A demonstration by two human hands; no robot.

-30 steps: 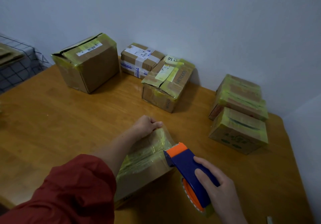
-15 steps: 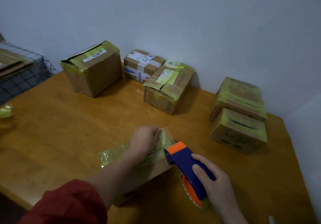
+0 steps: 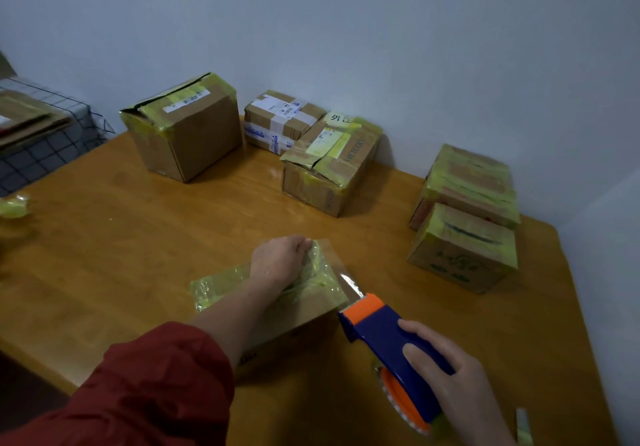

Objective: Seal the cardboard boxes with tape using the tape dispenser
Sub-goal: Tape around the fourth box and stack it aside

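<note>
Head view, lower centre: cardboard box (image 3: 304,310) on the wooden table (image 3: 138,224), top wrapped in yellowish tape. Left hand (image 3: 280,260) lies on it, fingers curled over the far top edge. Lower right: right hand (image 3: 453,386) wraps the blue-and-orange tape dispenser (image 3: 384,335), whose orange nose is just off the box's right corner, with a clear tape strip (image 3: 350,283) stretched between.

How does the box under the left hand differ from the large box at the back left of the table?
The left hand holds the near box, with the tape dispenser at its right edge; the back box stands untouched. The back box bears a white barcode label and a dark gap under its top flap; the near box shows neither. Both are brown cardboard with yellowish tape.
</note>
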